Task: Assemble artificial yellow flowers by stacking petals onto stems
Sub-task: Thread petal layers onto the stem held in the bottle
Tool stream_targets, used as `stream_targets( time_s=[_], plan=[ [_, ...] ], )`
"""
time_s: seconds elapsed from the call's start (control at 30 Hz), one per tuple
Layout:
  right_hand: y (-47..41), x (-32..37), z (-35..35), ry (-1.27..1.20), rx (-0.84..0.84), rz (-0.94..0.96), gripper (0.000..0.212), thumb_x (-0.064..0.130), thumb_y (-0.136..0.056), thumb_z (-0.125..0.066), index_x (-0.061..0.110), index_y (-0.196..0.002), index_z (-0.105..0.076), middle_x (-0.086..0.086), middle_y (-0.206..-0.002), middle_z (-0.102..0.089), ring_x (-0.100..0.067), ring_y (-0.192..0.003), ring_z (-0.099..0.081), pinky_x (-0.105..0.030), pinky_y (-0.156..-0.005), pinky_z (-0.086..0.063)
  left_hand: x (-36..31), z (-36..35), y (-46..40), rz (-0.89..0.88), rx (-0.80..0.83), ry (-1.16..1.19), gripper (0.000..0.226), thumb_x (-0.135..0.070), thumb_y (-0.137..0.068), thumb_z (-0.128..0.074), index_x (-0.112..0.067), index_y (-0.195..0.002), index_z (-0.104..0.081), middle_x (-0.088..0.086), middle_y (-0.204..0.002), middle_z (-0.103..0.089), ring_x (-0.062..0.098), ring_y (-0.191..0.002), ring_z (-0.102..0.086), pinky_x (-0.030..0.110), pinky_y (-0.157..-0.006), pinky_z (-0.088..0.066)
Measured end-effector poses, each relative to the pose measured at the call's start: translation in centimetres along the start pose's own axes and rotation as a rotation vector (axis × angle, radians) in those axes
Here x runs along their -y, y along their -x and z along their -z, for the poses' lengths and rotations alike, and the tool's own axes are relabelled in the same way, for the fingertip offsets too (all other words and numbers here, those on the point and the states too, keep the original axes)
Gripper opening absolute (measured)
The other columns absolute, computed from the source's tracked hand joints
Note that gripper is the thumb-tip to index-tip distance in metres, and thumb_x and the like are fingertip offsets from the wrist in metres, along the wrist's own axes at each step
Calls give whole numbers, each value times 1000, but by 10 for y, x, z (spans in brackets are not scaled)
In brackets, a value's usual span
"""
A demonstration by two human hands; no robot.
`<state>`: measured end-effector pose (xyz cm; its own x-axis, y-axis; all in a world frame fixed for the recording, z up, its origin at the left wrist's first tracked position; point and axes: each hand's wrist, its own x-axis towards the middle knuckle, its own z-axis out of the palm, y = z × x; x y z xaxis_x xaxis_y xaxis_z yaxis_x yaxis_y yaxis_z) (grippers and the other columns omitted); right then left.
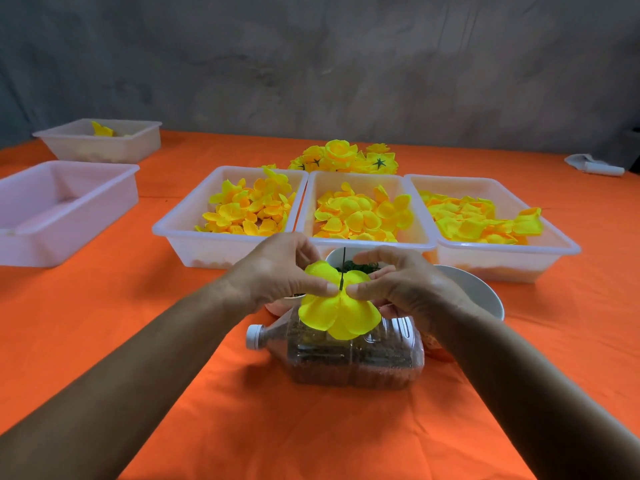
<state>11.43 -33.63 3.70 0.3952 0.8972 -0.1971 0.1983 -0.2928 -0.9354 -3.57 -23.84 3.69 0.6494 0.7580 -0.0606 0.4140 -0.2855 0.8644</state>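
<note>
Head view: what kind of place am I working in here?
Probably a makeshift craft table for piecework, not a factory line. An orange cloth covers it, petal trays stand in a row, finished flowers are piled behind, and the wall is bare grey.

Over an orange tablecloth [138, 341], the left hand [277, 268] and the right hand [405, 285] pinch a yellow petal layer [337, 313] at its centre from either side, with a thin dark stem [343, 268] standing up through the middle. Just below the hands a clear plastic bottle [346, 358] with a white cap lies on its side, and a white bowl [478, 289] sits partly hidden behind the right hand. Beyond them three white trays [180, 230] of loose yellow petals stand side by side, with a heap of finished flowers [346, 157] behind the trays.
</note>
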Motion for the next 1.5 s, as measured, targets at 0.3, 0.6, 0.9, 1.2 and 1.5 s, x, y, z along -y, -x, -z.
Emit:
stream_targets(
  time_s=[0.3,0.6,0.9,1.2,1.5],
  plan=[
    [3,1,0,5,27,-9,24,7,-73,-77,18,-92,-68,-3,-72,-59,-13,-58,-51,-19,-48,-41,1,-2,8,-441,-96,-275,22,-13,-66,-84,-28,-80,-75,-8,-103,-52,10,-101,-47,28,-91,-40],
    [2,-4,2,20,56,-17,12,12,-76,-75,16,-86,-71,8,-52,-60,0,-43,-55,-14,-43,-40,9,-3,9,-484,-73,-247,5,-17,-72,-80,-20,-76,-78,-9,-98,-58,3,-101,-46,17,-87,-35],
    [2,-8,0,-10,34,5,9,12,-75,-76,18,-79,-71,7,-53,-59,-3,-49,-50,-17,-48,-39,19,-14,3,-460,-63,16,11,-13,-65,-82,-7,-67,-73,-4,-84,-62,7,-90,-58,23,-85,-45],
    [7,-15,-1,-58,26,52,4,16,-75,-76,18,-75,-73,7,-55,-62,-1,-49,-52,-12,-46,-38,31,-21,1,-555,-137,76,15,-25,-61,-80,-14,-64,-71,-6,-76,-68,14,-83,-62,42,-84,-49],
    [10,-17,4,-65,72,107,10,13,-80,-72,6,-87,-74,1,-56,-60,-5,-51,-50,-12,-43,-34,26,-13,-4,-493,16,117,16,-21,-68,-83,-8,-75,-75,14,-84,-69,33,-86,-65,50,-82,-51]
  ],
)
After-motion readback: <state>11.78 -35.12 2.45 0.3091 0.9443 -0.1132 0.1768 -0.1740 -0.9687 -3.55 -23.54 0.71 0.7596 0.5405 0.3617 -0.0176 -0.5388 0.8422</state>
